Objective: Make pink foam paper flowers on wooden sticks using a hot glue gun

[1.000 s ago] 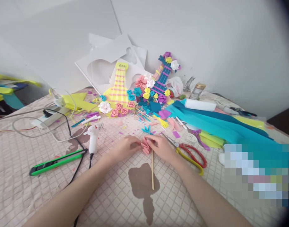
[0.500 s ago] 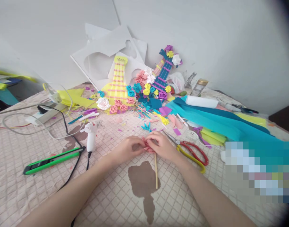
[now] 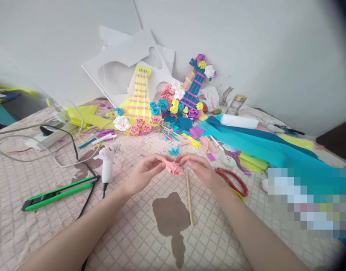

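Above the middle of the table, my left hand (image 3: 147, 171) pinches a folded piece of pink crepe paper (image 3: 174, 168) between thumb and fingers. My right hand (image 3: 200, 170) is at the paper's right side, its fingers curved and apart. Its fingertips are close to the upper edge; whether they touch cannot be made out. A thin wooden stick (image 3: 189, 199) lies below the right hand, apart from the pink paper. Scissors with red and yellow handles (image 3: 235, 181) are partly hidden behind my right hand and wrist.
A white glue gun (image 3: 107, 165) and a green utility knife (image 3: 60, 194) are at the left, near a power strip (image 3: 47, 136) with loose cables. Yellow (image 3: 140, 98) and blue (image 3: 194, 88) paper guitars with paper flowers stand at the back. Teal crepe paper (image 3: 246, 145) spreads across the right.
My hands have drawn slightly apart, showing more of the pink paper. The right fingers have loosened. The stick now shows separate from the paper, and the right hand covers more of the scissors.
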A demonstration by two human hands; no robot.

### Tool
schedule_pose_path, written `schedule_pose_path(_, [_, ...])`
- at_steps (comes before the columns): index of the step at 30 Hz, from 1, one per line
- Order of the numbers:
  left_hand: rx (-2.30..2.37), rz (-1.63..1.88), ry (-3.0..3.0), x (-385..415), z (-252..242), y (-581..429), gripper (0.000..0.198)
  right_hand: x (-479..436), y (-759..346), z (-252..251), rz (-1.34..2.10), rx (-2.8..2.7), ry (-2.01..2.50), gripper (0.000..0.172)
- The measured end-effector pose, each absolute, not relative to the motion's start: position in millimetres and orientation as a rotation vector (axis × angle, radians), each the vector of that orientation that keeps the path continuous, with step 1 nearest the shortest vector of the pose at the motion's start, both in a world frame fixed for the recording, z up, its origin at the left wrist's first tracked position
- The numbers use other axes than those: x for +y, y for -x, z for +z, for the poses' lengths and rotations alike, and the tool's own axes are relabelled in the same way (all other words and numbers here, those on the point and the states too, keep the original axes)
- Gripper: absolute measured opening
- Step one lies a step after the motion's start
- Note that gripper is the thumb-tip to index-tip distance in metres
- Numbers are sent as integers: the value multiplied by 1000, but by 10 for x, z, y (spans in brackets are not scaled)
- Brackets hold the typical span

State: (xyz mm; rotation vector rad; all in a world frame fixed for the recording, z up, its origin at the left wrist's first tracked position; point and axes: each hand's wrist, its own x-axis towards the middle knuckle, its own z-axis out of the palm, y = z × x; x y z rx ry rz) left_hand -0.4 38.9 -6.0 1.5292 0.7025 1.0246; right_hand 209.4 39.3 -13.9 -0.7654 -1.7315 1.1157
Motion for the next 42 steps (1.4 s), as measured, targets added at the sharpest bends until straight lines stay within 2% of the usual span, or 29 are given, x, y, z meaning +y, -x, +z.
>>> schedule_pose_path(3, [683, 1135, -1562, 384, -69, 10, 14, 373, -2099, -110, 1119, -1800, 719, 10])
schedule_pose_path(7, [596, 1306, -1649, 364, -97, 14, 9, 358, -2072, -105, 1067, -1837, 741, 14])
schedule_pose_path(12, [555, 1399, -1887, 338, -120, 40, 13, 339, -2036, -110, 1117, -1706, 721, 7])
schedule_pose_path(21, [465, 1181, -1865, 344, -128, 112, 19, 310, -2087, -36, 1041, -1485, 703, 8])
schedule_pose_path(30, [525, 1025, -1356, 357, -240, 4, 34, 303, -2048, -62, 1260, -1545, 910, 9])
schedule_pose_path(35, [574, 898, -1098, 344, -155, -41, 47, 311, -2037, -91, 1142, -1656, 1006, 7])
schedule_pose_path(42, [863, 691, -1230, 269, -11, -99, 28, 277, -2008, -97, 863, -1880, 1097, 7])
